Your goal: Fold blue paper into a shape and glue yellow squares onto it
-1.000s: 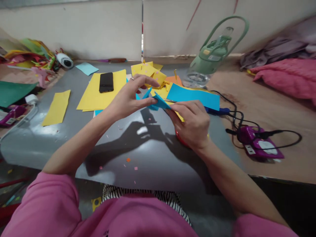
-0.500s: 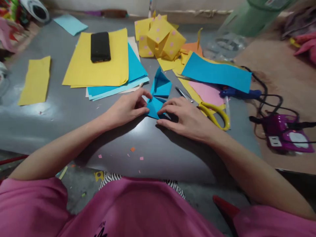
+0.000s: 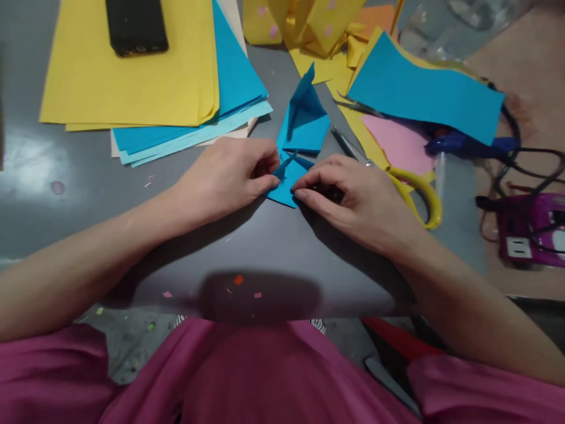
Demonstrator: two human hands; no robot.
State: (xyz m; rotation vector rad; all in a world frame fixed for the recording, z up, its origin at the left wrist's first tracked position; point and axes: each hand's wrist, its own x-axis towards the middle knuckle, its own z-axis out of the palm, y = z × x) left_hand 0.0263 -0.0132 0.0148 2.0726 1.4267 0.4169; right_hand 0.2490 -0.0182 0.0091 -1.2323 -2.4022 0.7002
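Gray table [image 3: 212, 259], both hands (left [image 3: 232, 174], right [image 3: 353, 197]) low, fingers curled inward.

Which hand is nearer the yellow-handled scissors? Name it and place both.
The right. The right hand is immediately left of the scissors, close beside them; the left hand is farther left, at the left side of the folded blue paper.

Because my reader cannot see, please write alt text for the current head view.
Bare left hand and right hand hold folded blue paper on a grey table, near yellow-handled scissors. A black phone lies on yellow paper.
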